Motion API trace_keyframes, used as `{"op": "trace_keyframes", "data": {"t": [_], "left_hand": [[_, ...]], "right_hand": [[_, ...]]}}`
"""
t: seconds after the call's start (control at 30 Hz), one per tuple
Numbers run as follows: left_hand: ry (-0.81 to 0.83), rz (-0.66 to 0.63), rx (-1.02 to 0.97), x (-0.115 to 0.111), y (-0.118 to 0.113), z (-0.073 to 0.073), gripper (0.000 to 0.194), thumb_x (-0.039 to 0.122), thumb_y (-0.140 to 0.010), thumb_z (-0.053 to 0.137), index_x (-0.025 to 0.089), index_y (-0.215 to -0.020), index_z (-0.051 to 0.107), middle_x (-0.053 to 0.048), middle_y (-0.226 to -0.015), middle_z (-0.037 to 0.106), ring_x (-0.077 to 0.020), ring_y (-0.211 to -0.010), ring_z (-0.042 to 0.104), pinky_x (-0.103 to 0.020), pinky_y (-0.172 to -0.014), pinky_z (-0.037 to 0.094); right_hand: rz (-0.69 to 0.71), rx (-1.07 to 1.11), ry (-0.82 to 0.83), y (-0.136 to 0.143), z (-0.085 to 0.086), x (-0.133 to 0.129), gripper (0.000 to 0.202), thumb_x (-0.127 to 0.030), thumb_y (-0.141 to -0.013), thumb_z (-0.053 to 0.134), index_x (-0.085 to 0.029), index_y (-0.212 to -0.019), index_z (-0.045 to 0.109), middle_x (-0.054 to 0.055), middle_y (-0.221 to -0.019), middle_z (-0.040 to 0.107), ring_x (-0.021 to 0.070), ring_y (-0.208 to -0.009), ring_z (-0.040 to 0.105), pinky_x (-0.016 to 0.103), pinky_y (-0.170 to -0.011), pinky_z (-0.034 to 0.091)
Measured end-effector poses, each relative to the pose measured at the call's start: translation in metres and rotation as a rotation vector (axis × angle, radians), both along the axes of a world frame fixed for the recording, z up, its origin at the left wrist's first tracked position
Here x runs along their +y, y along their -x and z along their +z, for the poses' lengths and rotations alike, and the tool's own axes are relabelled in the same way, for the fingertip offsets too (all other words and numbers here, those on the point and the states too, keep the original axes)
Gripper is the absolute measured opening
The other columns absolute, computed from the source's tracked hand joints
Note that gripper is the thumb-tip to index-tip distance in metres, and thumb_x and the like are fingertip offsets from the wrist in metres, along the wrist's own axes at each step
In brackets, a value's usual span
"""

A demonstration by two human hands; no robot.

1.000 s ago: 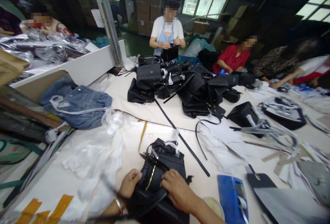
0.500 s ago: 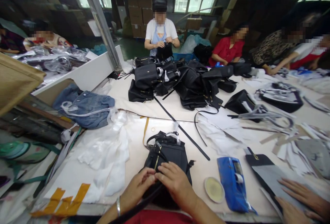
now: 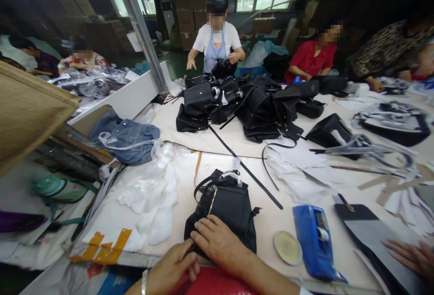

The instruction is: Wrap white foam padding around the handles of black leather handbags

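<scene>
A small black backpack [image 3: 233, 209] with a gold zipper lies on the table in front of me, its wrapped top handle pointing away. Low at the bag's near left side, my left hand [image 3: 174, 263] has its thumb and forefinger closed on a dark strap [image 3: 190, 247]; the other fingers curl loosely. My right hand [image 3: 220, 243] bends over the bag's near end, fingers together and gripping there, with the thumb hidden beneath. A round tin of yellowish paste [image 3: 287, 247] and a blue tape dispenser [image 3: 313, 240] stand right of the bag.
Beyond lies a heap of black bags [image 3: 244, 105]. Denim cloth [image 3: 127, 139] and thin white sheets [image 3: 149, 200] are at left, white papers [image 3: 301, 164] at right. A co-worker's hand [image 3: 412, 256] rests on a grey-and-black panel [image 3: 379, 236]. Several people work around the table.
My left hand has moved down toward the table edge, and the long strap no longer crosses my left forearm. My right hand has shifted slightly left. The co-worker opposite has stretched out one hand.
</scene>
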State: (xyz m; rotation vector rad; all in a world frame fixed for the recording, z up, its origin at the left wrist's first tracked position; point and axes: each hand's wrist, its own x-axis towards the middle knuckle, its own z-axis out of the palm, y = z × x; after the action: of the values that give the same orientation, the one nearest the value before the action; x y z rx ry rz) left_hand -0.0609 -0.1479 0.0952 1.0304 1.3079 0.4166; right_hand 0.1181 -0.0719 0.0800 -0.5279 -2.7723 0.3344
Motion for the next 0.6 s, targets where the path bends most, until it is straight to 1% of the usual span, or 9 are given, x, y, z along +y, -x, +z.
{"op": "trace_keyframes", "data": {"t": [0.07, 0.13, 0.2, 0.3, 0.4, 0.5, 0.53, 0.6], "left_hand": [[0.100, 0.070, -0.169, -0.005, 0.004, -0.002, 0.046, 0.051, -0.085, 0.041, 0.016, -0.111, 0.052, -0.005, -0.072, 0.065, -0.0149, -0.054, 0.058, -0.026, -0.052, 0.042], [0.160, 0.183, -0.267, -0.009, 0.004, -0.001, 0.048, 0.056, -0.082, 0.045, 0.016, -0.108, 0.052, -0.003, -0.066, 0.062, -0.0106, -0.045, 0.051, -0.022, -0.045, 0.037], [0.192, 0.299, -0.330, -0.013, 0.000, 0.003, 0.047, 0.057, -0.081, 0.047, 0.017, -0.104, 0.052, -0.001, -0.061, 0.058, -0.0087, -0.041, 0.046, -0.021, -0.042, 0.035], [0.219, 0.436, -0.409, -0.017, -0.011, 0.009, 0.043, 0.056, -0.081, 0.048, 0.018, -0.100, 0.053, 0.002, -0.057, 0.052, -0.0079, -0.039, 0.041, -0.021, -0.040, 0.033], [0.264, 0.543, -0.473, -0.022, -0.020, 0.014, 0.038, 0.053, -0.082, 0.049, 0.018, -0.097, 0.053, 0.002, -0.060, 0.050, -0.0065, -0.041, 0.039, -0.020, -0.040, 0.031], [0.314, 0.609, -0.498, -0.025, -0.025, 0.016, 0.030, 0.043, -0.081, 0.056, 0.017, -0.097, 0.054, 0.003, -0.064, 0.046, -0.0044, -0.043, 0.038, -0.018, -0.040, 0.028], [0.307, 0.624, -0.489, -0.026, -0.025, 0.016, 0.027, 0.038, -0.080, 0.059, 0.017, -0.095, 0.053, 0.004, -0.064, 0.045, -0.0039, -0.044, 0.038, -0.018, -0.041, 0.028], [0.240, 0.648, -0.441, -0.027, -0.024, 0.012, 0.022, 0.031, -0.077, 0.064, 0.017, -0.090, 0.052, 0.005, -0.065, 0.044, -0.0040, -0.047, 0.040, -0.018, -0.044, 0.032]], "right_hand": [[-0.008, 0.019, 0.018, -0.006, -0.005, 0.002, 0.031, -0.021, -0.095, 0.039, -0.017, -0.124, 0.047, 0.009, -0.126, 0.055, 0.0199, -0.118, 0.046, 0.037, -0.097, 0.039], [-0.021, 0.042, 0.018, -0.013, -0.014, 0.006, 0.033, -0.020, -0.094, 0.038, -0.017, -0.126, 0.046, 0.009, -0.127, 0.055, 0.0196, -0.118, 0.046, 0.035, -0.094, 0.041], [-0.032, 0.073, 0.006, -0.020, -0.022, 0.010, 0.032, -0.018, -0.094, 0.038, -0.016, -0.124, 0.048, 0.009, -0.125, 0.056, 0.0200, -0.116, 0.047, 0.035, -0.092, 0.042], [-0.055, 0.144, -0.014, -0.026, -0.029, 0.015, 0.028, -0.017, -0.093, 0.040, -0.016, -0.118, 0.053, 0.009, -0.119, 0.059, 0.0207, -0.112, 0.049, 0.034, -0.089, 0.043], [-0.060, 0.182, -0.007, -0.029, -0.031, 0.017, 0.023, -0.017, -0.093, 0.041, -0.016, -0.109, 0.056, 0.009, -0.108, 0.062, 0.0201, -0.102, 0.052, 0.033, -0.081, 0.043], [-0.041, 0.131, 0.041, -0.031, -0.030, 0.019, 0.017, -0.018, -0.093, 0.042, -0.017, -0.100, 0.057, 0.008, -0.097, 0.063, 0.0192, -0.093, 0.053, 0.033, -0.076, 0.041], [-0.027, 0.098, 0.066, -0.031, -0.030, 0.020, 0.014, -0.019, -0.092, 0.044, -0.017, -0.097, 0.057, 0.007, -0.094, 0.062, 0.0189, -0.090, 0.052, 0.032, -0.074, 0.040], [-0.005, 0.029, 0.119, -0.033, -0.030, 0.022, 0.010, -0.019, -0.090, 0.046, -0.018, -0.092, 0.057, 0.005, -0.089, 0.061, 0.0184, -0.084, 0.051, 0.031, -0.071, 0.039]]}}
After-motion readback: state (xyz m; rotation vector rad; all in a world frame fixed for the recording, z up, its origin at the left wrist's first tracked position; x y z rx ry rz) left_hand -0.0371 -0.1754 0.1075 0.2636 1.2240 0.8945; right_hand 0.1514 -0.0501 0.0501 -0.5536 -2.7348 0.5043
